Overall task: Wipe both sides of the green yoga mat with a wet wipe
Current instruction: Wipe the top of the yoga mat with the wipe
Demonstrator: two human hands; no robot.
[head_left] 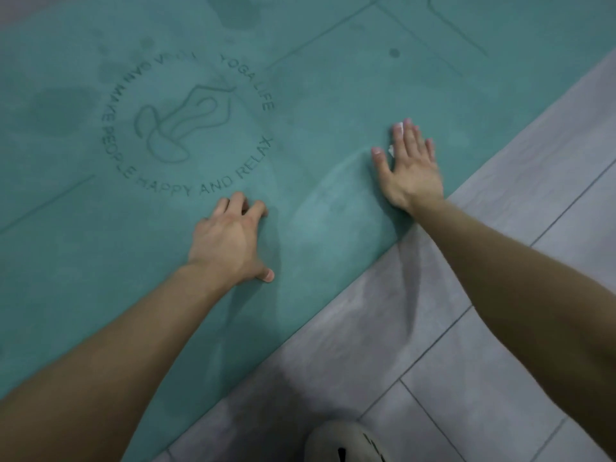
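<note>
My straight-fingered right hand (411, 171) pressed the white wet wipe (398, 127) flat near the green yoga mat's (333, 95) edge; my left hand (230, 238), fingers arched, anchored it.

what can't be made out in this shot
Head view:
- wet wipe: mostly under the right hand; only white slivers show.
- green yoga mat: underside hidden against the floor; ends cut off by the frame.
- pale object: cut off by bottom edge, unidentifiable.
- upper-left logo lettering: blurred.
</note>
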